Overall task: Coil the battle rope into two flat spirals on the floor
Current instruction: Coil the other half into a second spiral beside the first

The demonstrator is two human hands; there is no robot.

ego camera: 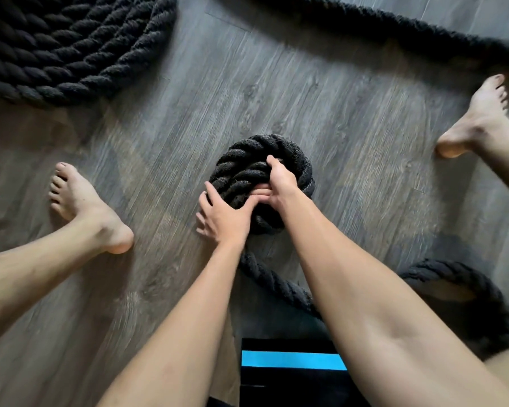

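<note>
A thick black battle rope lies on the grey wood floor. One flat spiral [56,45] with several turns fills the top left corner. A small tight coil [247,165] sits in the middle between my legs. My left hand [222,218] presses on the coil's near left side with fingers spread. My right hand [279,183] grips the coil's inner turn from above, fingers curled over it. The rope's free run [276,286] leads from the coil toward me under my right forearm.
My bare left foot [83,207] and right foot [476,118] rest on the floor either side of the coil. A loose stretch of rope [394,30] crosses the top right, another loop [467,289] lies at the lower right. Black shorts with a blue stripe [291,359] show at the bottom.
</note>
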